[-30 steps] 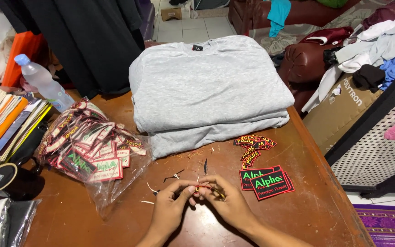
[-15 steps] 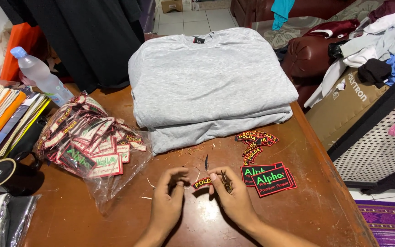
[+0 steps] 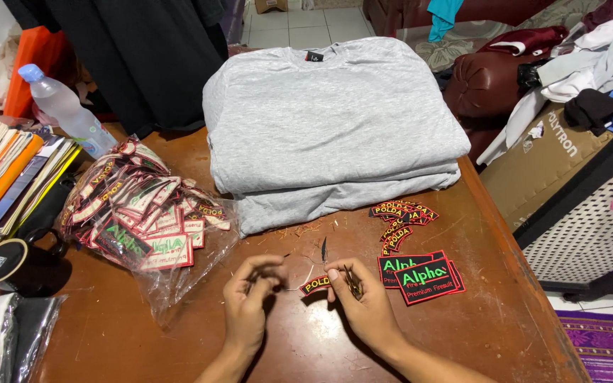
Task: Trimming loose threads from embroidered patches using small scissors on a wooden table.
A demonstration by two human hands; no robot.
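A small curved embroidered patch, black with a red border and yellow-green lettering point(image 3: 315, 285), lies flat on the brown wooden table point(image 3: 462, 326), directly between the two hands. Its long axis runs roughly left to right, tilted slightly up toward the right. The right hand point(image 3: 363, 305) is the nearer one: its thumb tip is set at or just beside the patch's right end, and a pair of small dark metal snips point(image 3: 352, 281) is gripped in its curled fingers. Whether the thumb actually presses on the patch cannot be told. The left hand point(image 3: 248, 305) is held just apart to the patch's left, fingertips drawn together in a pinch; something thread-like seems to be held there, but it is too fine to be made out.

Cut thread ends and lint are scattered on the wood above the hands. To the right, a stack of larger rectangular patches, stiff and densely stitched point(image 3: 420, 276), is seen, and beyond it a loose heap of small curved patches point(image 3: 399, 216). To the left, a crinkled clear plastic bag packed with more patches point(image 3: 136, 220) is spread open. A pile of soft, folded grey knit shirts point(image 3: 328, 128) is stacked behind.
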